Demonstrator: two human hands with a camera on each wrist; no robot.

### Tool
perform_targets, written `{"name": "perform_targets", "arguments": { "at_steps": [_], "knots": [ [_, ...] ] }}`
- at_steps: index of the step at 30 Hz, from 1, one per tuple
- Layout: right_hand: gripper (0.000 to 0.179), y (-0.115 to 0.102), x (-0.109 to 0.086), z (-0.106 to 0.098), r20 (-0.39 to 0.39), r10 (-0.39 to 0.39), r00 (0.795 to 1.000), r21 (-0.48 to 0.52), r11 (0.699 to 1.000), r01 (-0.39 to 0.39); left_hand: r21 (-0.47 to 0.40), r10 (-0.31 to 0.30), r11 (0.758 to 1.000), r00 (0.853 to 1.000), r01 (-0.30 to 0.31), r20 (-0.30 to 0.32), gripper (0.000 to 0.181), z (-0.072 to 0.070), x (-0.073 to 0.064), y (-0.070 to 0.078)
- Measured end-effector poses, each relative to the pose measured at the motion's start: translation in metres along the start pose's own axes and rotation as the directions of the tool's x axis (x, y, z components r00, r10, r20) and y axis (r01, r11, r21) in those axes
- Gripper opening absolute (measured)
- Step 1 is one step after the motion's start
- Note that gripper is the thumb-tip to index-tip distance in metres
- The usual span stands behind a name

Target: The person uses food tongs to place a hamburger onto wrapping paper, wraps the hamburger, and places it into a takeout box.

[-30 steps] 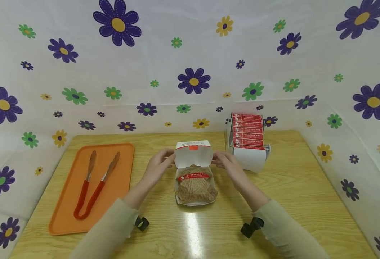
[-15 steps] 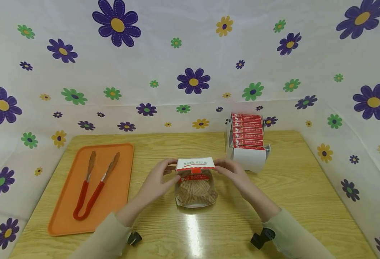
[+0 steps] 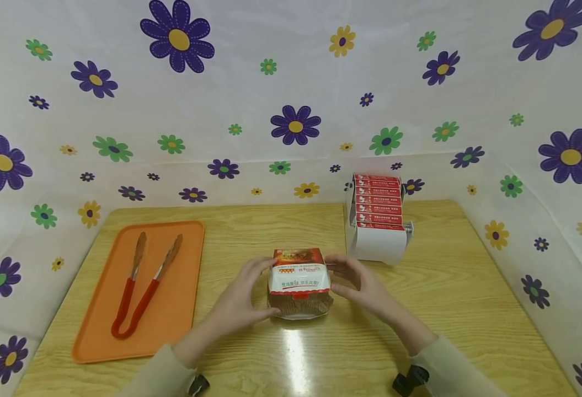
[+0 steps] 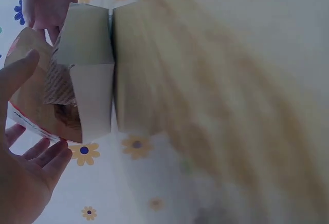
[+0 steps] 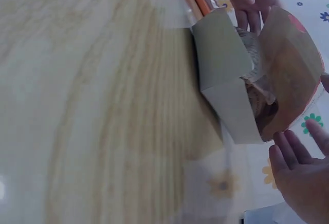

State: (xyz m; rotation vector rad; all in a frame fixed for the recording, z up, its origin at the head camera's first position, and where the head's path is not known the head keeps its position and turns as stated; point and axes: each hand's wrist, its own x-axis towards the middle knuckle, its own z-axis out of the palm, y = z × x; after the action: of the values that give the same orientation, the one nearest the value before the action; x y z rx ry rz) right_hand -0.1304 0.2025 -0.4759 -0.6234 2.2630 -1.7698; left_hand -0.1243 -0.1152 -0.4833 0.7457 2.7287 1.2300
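Note:
A burger box (image 3: 299,278) with a red and white printed lid stands on the table, its lid tipped forward over the base and a gap left at the front. Through this gap shows a burger in brown printed paper (image 3: 298,306); the side gap reveals it too in the left wrist view (image 4: 60,82). My left hand (image 3: 236,303) lies along the box's left side, fingertips touching it near the back and thumb by the front corner. On the opposite side, my right hand (image 3: 370,289) has spread, relaxed fingers touching the lid, thumb near its front edge.
An orange tray (image 3: 94,325) at the left bears red-handled tongs (image 3: 131,309). A white holder (image 3: 380,242) with a strip of red labels (image 3: 379,199) stands behind and right of the box. A flowered cloth (image 3: 196,121) hangs behind the table.
The box lid has swung from upright down and forward over the wrapped burger. Both hands have come down and nearer with it, along the box's sides.

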Motion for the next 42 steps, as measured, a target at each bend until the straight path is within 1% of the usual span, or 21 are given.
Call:
{"name": "perform_targets", "arguments": {
  "at_steps": [2,6,8,11,13,15,17,20,24,27,31,33,35,37,39,42],
  "knots": [
    [0.062,0.004,-0.003,0.001,0.017,-0.041,0.999,-0.007,0.999,0.042,0.007,0.013,1.0,1.0,-0.013,0.0,0.105,0.002,-0.002,-0.001],
    [0.077,0.01,-0.007,0.003,0.035,-0.109,0.993,-0.002,0.994,0.11,0.025,0.058,0.998,0.998,-0.058,-0.01,0.111,0.004,-0.005,-0.003],
    [0.086,0.011,-0.008,0.005,0.037,-0.133,0.99,-0.024,0.991,0.134,0.046,0.084,0.995,0.996,-0.084,-0.009,0.113,0.005,-0.005,-0.004],
    [0.102,0.013,-0.01,0.007,0.034,-0.134,0.99,-0.113,0.984,0.137,0.1,0.113,0.989,0.994,-0.113,0.004,0.115,0.006,-0.004,-0.005],
    [0.11,0.013,-0.01,0.01,0.032,-0.124,0.992,-0.2,0.971,0.128,0.13,0.123,0.984,0.992,-0.122,0.005,0.112,0.008,-0.004,-0.005],
    [0.115,0.013,-0.011,0.012,0.028,-0.113,0.993,-0.274,0.955,0.116,0.153,0.134,0.979,0.991,-0.132,-0.003,0.11,0.009,-0.004,-0.005],
    [0.113,0.013,-0.011,0.015,0.023,-0.112,0.993,-0.327,0.938,0.113,0.161,0.141,0.977,0.99,-0.137,-0.017,0.107,0.011,-0.003,-0.006],
    [0.104,0.013,-0.01,0.017,0.013,-0.113,0.994,-0.362,0.926,0.11,0.157,0.16,0.976,0.986,-0.152,-0.037,0.107,0.014,-0.003,-0.006],
    [0.09,0.013,-0.01,0.018,-0.005,-0.122,0.993,-0.385,0.916,0.111,0.155,0.182,0.973,0.982,-0.172,-0.05,0.105,0.017,-0.002,-0.007],
    [0.083,0.013,-0.011,0.019,-0.017,-0.136,0.991,-0.397,0.91,0.118,0.161,0.19,0.971,0.98,-0.179,-0.058,0.099,0.019,-0.001,-0.007],
    [0.08,0.015,-0.011,0.018,-0.025,-0.153,0.988,-0.397,0.908,0.131,0.175,0.198,0.967,0.978,-0.184,-0.064,0.09,0.021,0.0,-0.006],
    [0.08,0.015,-0.012,0.018,-0.026,-0.16,0.987,-0.401,0.906,0.136,0.193,0.21,0.962,0.976,-0.195,-0.061,0.088,0.02,0.001,-0.006],
    [0.08,0.016,-0.012,0.018,-0.025,-0.171,0.985,-0.425,0.893,0.145,0.226,0.228,0.951,0.972,-0.212,-0.05,0.086,0.02,0.001,-0.007],
    [0.08,0.016,-0.012,0.017,-0.02,-0.186,0.982,-0.463,0.873,0.156,0.277,0.25,0.932,0.968,-0.234,-0.024,0.084,0.019,0.002,-0.008],
    [0.08,0.016,-0.012,0.016,-0.008,-0.205,0.979,-0.511,0.842,0.172,0.339,0.275,0.904,0.961,-0.262,0.01,0.083,0.018,0.003,-0.01],
    [0.081,0.015,-0.011,0.015,0.018,-0.232,0.973,-0.566,0.799,0.201,0.416,0.319,0.854,0.946,-0.312,0.054,0.081,0.016,0.004,-0.013]
  ]
}}
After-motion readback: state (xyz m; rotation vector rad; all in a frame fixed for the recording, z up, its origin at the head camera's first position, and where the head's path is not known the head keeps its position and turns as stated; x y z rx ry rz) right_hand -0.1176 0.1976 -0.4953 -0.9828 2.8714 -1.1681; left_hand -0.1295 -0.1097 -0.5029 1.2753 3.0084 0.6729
